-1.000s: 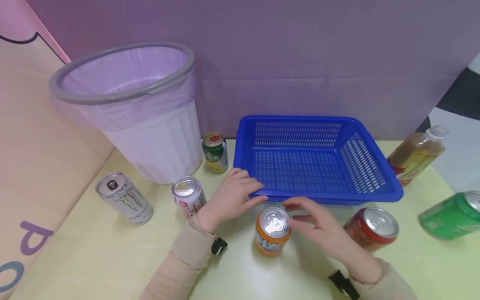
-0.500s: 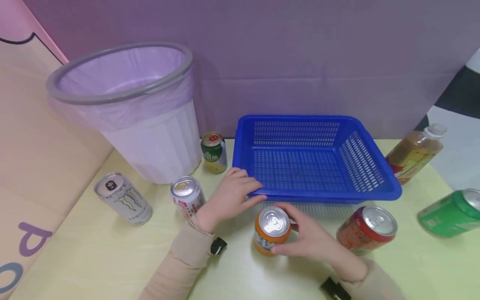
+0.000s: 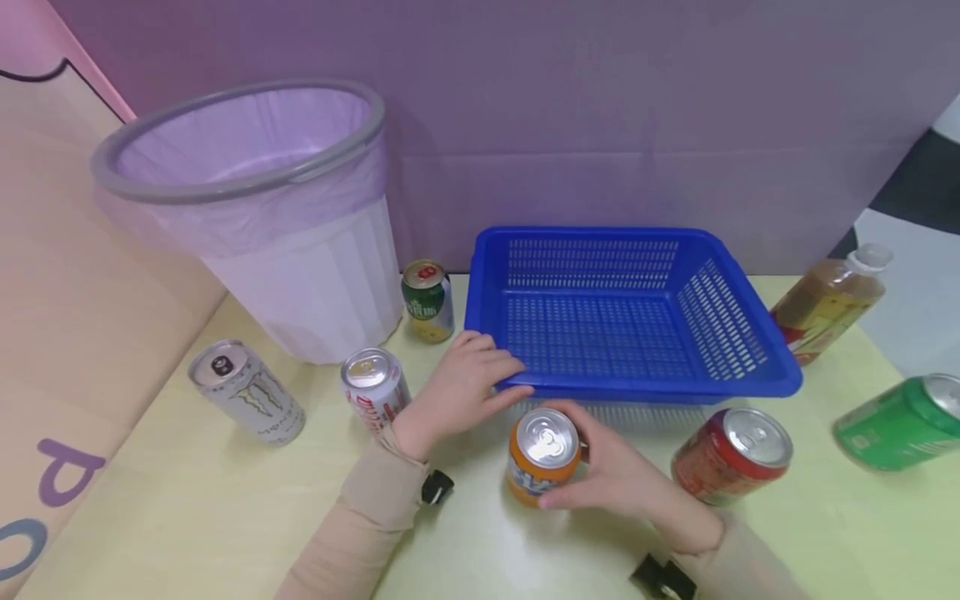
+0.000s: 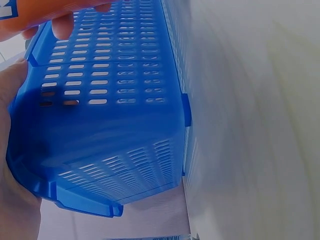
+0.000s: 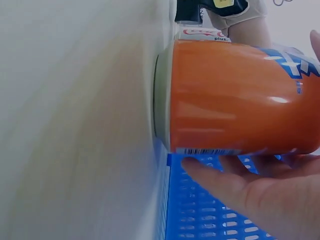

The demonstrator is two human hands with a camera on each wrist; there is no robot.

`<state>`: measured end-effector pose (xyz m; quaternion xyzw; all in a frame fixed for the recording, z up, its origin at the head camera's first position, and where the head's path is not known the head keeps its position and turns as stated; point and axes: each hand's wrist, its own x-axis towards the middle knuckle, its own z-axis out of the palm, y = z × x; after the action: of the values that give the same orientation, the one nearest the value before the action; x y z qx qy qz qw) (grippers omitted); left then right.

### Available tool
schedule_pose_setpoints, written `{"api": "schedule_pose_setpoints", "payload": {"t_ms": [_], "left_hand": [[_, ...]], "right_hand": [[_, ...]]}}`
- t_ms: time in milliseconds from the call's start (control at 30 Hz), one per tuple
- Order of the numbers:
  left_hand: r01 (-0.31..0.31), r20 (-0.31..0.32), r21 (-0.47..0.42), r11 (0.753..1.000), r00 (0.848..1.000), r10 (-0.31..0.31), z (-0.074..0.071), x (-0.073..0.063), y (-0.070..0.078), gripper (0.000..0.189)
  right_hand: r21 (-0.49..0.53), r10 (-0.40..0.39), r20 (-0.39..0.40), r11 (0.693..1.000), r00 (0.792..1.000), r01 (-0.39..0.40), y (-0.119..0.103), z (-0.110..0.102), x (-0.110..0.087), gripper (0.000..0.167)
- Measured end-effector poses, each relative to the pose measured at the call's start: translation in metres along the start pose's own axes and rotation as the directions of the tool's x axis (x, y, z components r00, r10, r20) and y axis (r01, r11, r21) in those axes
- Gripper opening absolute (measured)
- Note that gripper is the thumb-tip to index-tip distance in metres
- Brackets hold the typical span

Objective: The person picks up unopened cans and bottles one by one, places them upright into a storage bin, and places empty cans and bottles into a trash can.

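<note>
An orange drink can [image 3: 543,457] with a silver lid stands upright on the table, just in front of the blue plastic basket [image 3: 637,388]. My right hand [image 3: 617,475] grips this can from the right, thumb on its near side and fingers behind it. In the right wrist view the can [image 5: 235,100] shows its base at the table surface, with fingers [image 5: 215,177] along its side. My left hand [image 3: 467,390] holds the basket's rim at its near left corner, fingers over the edge. The left wrist view shows the basket wall [image 4: 100,130] beside that hand [image 4: 15,200].
A lined white bin [image 3: 307,275] stands back left. Around it are a grey-white Monster can [image 3: 255,400], a white and red can [image 3: 372,392] and a green can [image 3: 427,304]. At right are a red can [image 3: 731,458], a larger green can [image 3: 892,429] and a tilted-looking bottle [image 3: 828,308].
My right hand has moved left and closed round the orange can, its thumb coming to the near side. The left hand has stayed on the basket rim.
</note>
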<state>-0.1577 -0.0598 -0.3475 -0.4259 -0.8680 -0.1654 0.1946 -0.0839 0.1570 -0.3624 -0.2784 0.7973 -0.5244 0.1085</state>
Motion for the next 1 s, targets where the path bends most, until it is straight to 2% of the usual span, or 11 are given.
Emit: {"api": "schedule_pose_setpoints", "payload": {"t_ms": [267, 1000], "left_hand": [[0.002, 0.004, -0.011, 1.0, 1.0, -0.002, 0.0, -0.0004, -0.0006, 0.022], [0.022, 0.034, -0.003, 1.0, 0.999, -0.022, -0.0014, 0.0028, -0.0005, 0.024]], "right_hand": [[0.05, 0.028, 0.0, 0.998, 1.0, -0.027, 0.0042, 0.0041, 0.0033, 0.082], [0.034, 0.044, -0.025, 0.998, 0.999, -0.043, 0.0018, 0.0049, 0.0064, 0.081]]}}
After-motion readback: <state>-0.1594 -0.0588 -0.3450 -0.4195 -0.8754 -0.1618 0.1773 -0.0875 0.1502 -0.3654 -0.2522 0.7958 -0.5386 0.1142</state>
